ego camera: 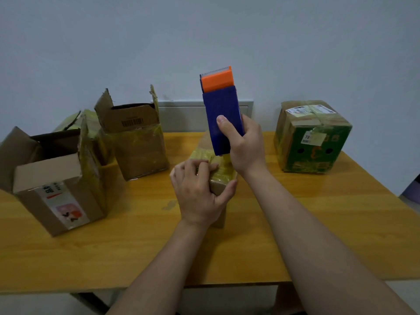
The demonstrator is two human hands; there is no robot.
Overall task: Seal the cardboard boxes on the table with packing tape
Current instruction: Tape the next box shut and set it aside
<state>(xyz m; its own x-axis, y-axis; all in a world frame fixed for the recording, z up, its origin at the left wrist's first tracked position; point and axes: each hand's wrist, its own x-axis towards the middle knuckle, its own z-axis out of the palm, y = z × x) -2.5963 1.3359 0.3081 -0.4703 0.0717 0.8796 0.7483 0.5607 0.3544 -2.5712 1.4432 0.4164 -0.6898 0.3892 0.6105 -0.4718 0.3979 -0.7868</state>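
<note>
On the table (pixel 318 223): wooden top, five boxes in view.
Open boxes, left: near one (pixel 56 192), flaps up; two behind it, middle (pixel 88 123) and far (pixel 136 142), unsealed.
Green box (pixel 311 137), far right: closed, taped over.
Small box (pixel 218 178), centre: top already yellowish with tape.
Tape dispenser (pixel 223 114): blue body, orange guard, raised above small box.
Right hand (pixel 245 146): wrapped round dispenser.
Left hand (pixel 200 192): fingers pressed on box top, thumb clamping its right side.
Advice: likely smoothing a strip; rub outward from the seam, hold box steady.
</note>
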